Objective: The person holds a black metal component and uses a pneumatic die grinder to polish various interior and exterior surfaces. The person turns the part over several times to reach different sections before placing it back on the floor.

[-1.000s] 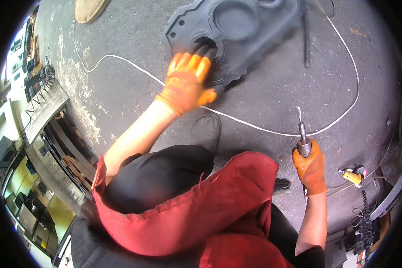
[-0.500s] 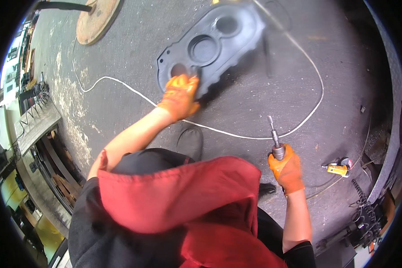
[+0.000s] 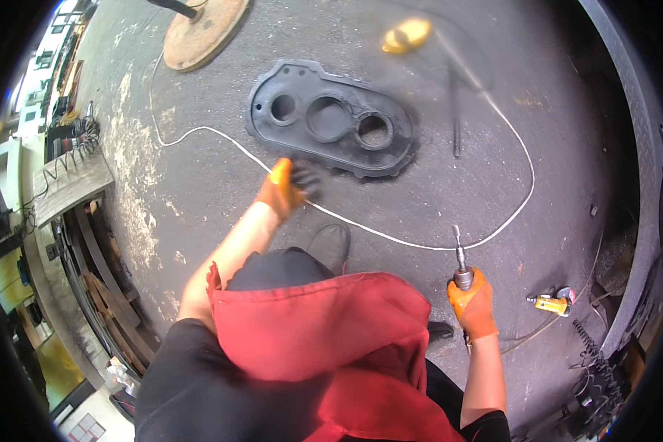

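Observation:
A dark grey cast housing cover [image 3: 330, 119], long with rounded ends and three round openings, lies flat on the floor in front of me. My left hand [image 3: 286, 190], in an orange glove with dark fingers, is just off its near left edge. Those fingers are spread and slightly blurred, with nothing in them. Held in my gloved right hand [image 3: 473, 302] is a die grinder [image 3: 462, 274], its thin metal bit pointing away from me. The palm hides most of its body.
A pale cable [image 3: 390, 234] curves across the floor between me and the cover. Beyond lie a yellow object [image 3: 407, 35] and a thin dark rod [image 3: 455, 110]. A round rusty base [image 3: 202, 37] stands far left. At right sits a yellow tool [image 3: 552, 303] by a coiled hose [image 3: 595, 346].
The cover, earlier tilted with my left hand at its near end, now lies flat and turned crosswise. My left hand has let go of it. The die grinder stays in my right hand.

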`<move>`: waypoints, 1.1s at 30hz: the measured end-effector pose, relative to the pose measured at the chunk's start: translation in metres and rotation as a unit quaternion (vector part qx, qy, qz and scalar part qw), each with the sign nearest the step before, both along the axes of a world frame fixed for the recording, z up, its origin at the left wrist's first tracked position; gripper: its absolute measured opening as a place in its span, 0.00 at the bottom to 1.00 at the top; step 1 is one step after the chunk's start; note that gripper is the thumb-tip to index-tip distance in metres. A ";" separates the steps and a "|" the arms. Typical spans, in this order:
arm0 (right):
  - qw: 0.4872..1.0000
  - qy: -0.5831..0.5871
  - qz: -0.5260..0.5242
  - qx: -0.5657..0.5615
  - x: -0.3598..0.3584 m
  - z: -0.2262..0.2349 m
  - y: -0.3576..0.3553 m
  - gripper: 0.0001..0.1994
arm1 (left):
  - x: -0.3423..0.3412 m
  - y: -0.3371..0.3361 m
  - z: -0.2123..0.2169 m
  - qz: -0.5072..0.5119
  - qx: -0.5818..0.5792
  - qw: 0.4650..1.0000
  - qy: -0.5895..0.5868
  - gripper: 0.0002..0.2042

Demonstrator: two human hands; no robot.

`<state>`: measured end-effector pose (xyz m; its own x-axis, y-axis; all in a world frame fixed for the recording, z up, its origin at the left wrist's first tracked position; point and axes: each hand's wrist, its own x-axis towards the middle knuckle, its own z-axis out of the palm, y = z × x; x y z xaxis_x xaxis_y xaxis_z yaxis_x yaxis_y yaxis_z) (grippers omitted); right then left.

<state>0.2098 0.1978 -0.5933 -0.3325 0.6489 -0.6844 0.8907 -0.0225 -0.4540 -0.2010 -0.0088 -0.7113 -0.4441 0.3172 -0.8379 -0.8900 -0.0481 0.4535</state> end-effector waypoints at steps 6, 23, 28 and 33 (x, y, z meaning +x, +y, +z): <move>0.999 0.000 0.025 0.043 -0.014 0.012 0.001 0.16 | 0.005 0.064 -0.039 0.094 0.091 0.989 -0.073 0.30; 0.999 0.000 0.001 0.036 0.003 0.020 0.004 0.15 | -0.045 0.074 0.132 -0.272 -0.211 0.795 0.500 0.15; 0.995 0.015 0.049 0.086 -0.008 -0.005 0.025 0.16 | -0.008 0.112 0.173 -0.505 -0.308 0.587 0.553 0.14; 0.996 0.018 0.081 0.046 -0.043 -0.022 0.045 0.17 | -0.007 0.101 0.175 -0.562 -0.264 0.467 0.630 0.14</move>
